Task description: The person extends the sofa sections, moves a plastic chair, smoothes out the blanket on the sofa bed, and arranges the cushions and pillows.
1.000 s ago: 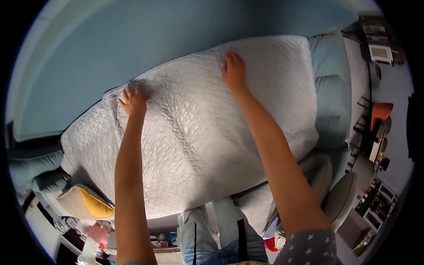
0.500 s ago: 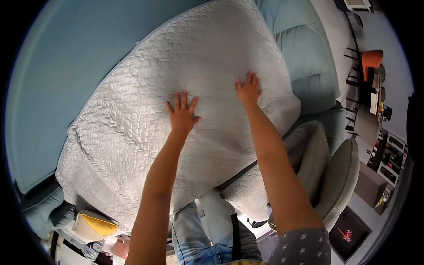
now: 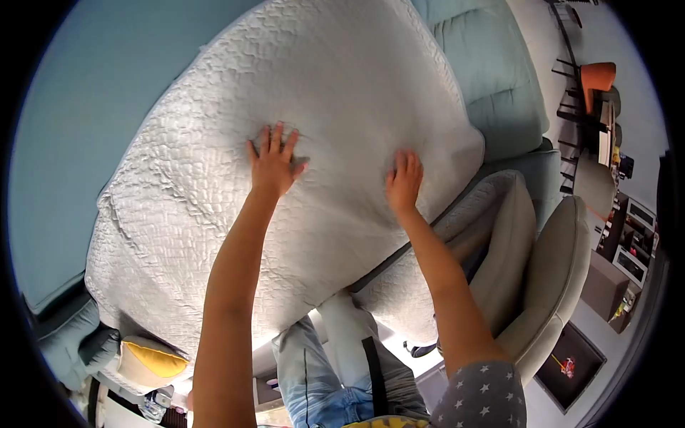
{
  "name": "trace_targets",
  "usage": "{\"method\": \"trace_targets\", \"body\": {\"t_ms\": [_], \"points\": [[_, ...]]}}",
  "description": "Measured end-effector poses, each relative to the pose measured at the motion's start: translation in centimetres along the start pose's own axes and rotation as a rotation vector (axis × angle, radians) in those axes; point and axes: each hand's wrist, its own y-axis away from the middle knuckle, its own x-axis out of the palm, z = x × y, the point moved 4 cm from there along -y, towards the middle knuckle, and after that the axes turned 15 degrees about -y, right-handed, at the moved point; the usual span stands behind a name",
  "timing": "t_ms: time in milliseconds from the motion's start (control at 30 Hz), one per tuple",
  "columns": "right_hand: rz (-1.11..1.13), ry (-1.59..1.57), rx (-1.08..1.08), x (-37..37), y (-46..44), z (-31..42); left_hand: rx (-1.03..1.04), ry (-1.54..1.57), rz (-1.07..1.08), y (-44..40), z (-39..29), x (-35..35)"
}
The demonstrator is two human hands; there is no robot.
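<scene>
A pale grey quilted cover point(image 3: 342, 93) lies spread over the seat of a blue-green sofa point(image 3: 492, 78). My left hand point(image 3: 272, 162) rests on the middle of the cover, palm down, its fingers spread and nothing held. To the right of it, my right hand point(image 3: 404, 182) also lies flat on the cover, with its fingers nearer together and nothing in them. The cover has wrinkles on its left part and looks smoother between and beyond my hands.
The sofa's backrest point(image 3: 78, 128) runs along the left. Beige cushions point(image 3: 549, 271) stand at the lower right, and a yellow and beige pillow point(image 3: 153, 362) sits at the lower left. Farther right are an orange chair point(image 3: 598, 75) and shelves point(image 3: 631, 242).
Over the last second both hands have moved across the cover away from its backrest edge. Lately my right hand has come nearer my body. The view has turned and shifted.
</scene>
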Motion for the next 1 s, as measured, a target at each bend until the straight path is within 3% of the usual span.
{"method": "trace_targets", "body": {"t_ms": [67,267,333,467,500,533,600,633,667,700,867,933,1000], "points": [[-0.119,0.165,0.107,0.3,-1.9,-3.6,-0.094,-0.131,-0.225,-0.1,-0.5,0.4],[-0.360,0.061,0.493,-2.6,-8.8,-17.6,-0.120,-0.240,-0.318,-1.3,-1.7,2.6],[-0.311,-0.041,0.501,-3.6,-10.0,-22.1,-0.119,-0.258,-0.362,-1.3,-1.7,2.7],[-0.249,-0.125,0.384,-4.6,-7.8,-22.9,-0.143,-0.257,-0.341,-1.0,-2.7,1.2],[-0.366,-0.113,0.413,-5.2,-6.8,-21.8,-0.169,-0.194,-0.332,-0.5,-3.8,0.6],[-0.483,-0.104,0.438,-6.0,-5.3,-19.3,-0.062,-0.191,-0.405,0.3,-5.8,-0.1],[-0.398,-0.076,0.362,-5.5,-2.6,-14.4,0.164,-0.058,-0.379,3.1,-11.8,-0.7],[-0.400,-0.087,0.359,-5.5,-1.1,-13.7,0.289,-0.013,-0.310,4.9,-15.1,4.3],[-0.261,-0.014,0.351,-4.2,0.1,-12.6,0.496,0.077,-0.133,6.1,-18.0,2.6],[-0.106,0.059,0.339,-2.6,1.4,-11.5,0.535,-0.025,-0.061,8.4,-21.2,7.6],[-0.109,0.036,0.563,-1.0,1.2,-18.0,0.402,0.304,0.066,12.0,-25.1,5.1],[-0.060,0.022,0.595,-2.4,-1.0,-16.7,0.502,0.840,0.069,13.4,-24.0,4.0],[0.256,0.035,1.008,-6.3,-2.2,-12.6,0.351,0.863,-0.077,15.3,-19.3,2.9]]}}
